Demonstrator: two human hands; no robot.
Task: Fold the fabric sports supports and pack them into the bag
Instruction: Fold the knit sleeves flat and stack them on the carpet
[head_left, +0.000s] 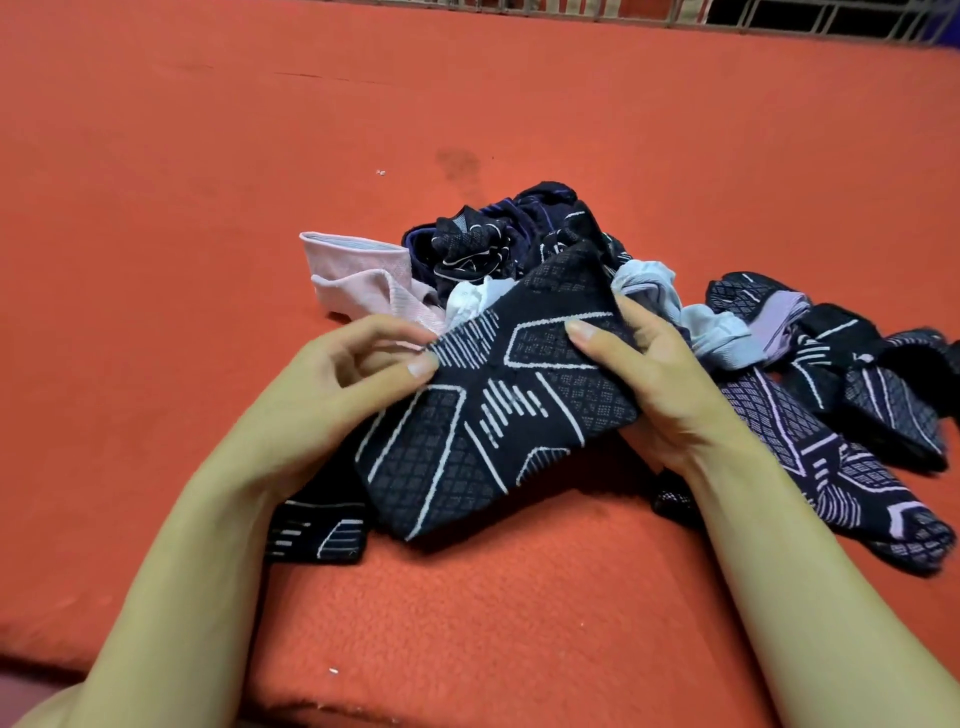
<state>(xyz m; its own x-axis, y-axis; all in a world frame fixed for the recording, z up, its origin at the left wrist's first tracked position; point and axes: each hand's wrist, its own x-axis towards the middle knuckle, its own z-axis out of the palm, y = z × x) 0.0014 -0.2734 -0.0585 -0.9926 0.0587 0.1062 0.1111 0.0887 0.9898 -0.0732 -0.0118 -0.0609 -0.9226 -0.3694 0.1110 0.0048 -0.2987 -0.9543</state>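
Observation:
Both hands hold a black support with white line patterns (493, 410) above the orange blanket. My left hand (358, 379) pinches its left edge between thumb and fingers. My right hand (649, 374) grips its right edge, thumb on top. Behind it lies a heap of supports: a pink one (358, 270), dark navy ones (498, 234), a pale blue one (701, 322), and black ones with lilac lines (831, 441) at the right. Another black support (317, 530) lies under my left forearm. No bag is in view.
An orange blanket (260, 156) covers the whole surface, with its near edge at the bottom left. A metal grille (675, 13) runs along the far edge.

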